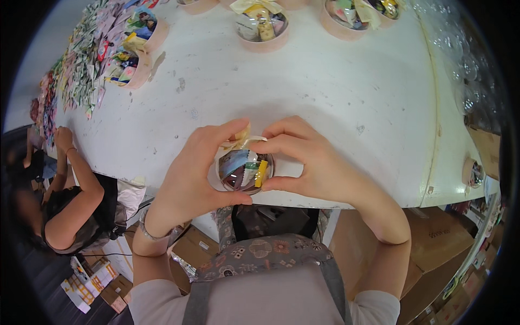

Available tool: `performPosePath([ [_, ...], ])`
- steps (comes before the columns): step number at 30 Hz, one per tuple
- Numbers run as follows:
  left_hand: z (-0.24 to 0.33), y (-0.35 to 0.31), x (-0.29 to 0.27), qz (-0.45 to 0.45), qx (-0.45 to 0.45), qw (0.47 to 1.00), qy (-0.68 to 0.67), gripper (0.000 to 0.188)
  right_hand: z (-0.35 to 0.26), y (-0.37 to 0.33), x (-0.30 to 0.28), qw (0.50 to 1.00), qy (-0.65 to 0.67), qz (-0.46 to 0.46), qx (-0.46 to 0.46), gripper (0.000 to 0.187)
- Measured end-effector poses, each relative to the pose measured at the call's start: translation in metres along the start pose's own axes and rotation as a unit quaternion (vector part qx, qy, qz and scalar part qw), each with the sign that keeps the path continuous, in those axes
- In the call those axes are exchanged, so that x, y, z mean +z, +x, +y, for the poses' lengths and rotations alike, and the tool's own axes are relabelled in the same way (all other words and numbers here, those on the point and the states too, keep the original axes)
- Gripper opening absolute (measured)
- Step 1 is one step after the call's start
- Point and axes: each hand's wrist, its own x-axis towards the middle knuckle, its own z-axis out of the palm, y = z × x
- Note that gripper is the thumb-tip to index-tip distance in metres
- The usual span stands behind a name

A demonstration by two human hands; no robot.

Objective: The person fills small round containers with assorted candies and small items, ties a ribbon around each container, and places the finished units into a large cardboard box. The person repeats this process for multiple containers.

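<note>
Close to the table's near edge, a clear round container point(246, 168) with small wrapped packets inside is held between both hands. Blue, white, green and yellow wrappers show through its clear surface, and a cream ribbon bow sits at its far side. My left hand point(197, 168) curves around its left side, with the thumb at the near rim. On the right, my right hand point(303, 157) grips it with the fingers near the bow and the thumb at the near right rim. Parts of the rim are hidden by the fingers.
Filled pink tubs with clear domes point(262, 32) stand along the far side. Open pink tubs point(135, 70) sit beside a heap of wrapped packets point(86, 54) at far left. Clear plastic domes point(471, 70) pile up at right. A co-worker's arm point(81, 168) reaches the table's left edge.
</note>
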Motion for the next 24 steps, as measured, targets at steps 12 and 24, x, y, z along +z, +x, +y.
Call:
performPosePath([
  [12, 0.017, -0.025, 0.016, 0.114, -0.032, 0.983, 0.139, 0.091, -0.021, 0.009, -0.004, 0.998, -0.027, -0.039, 0.052, 0.051],
  [24, -0.012, -0.04, 0.04, 0.227, 0.104, 0.963, 0.104, 0.082, -0.027, -0.006, 0.007, 0.99, -0.138, 0.013, -0.016, 0.039],
])
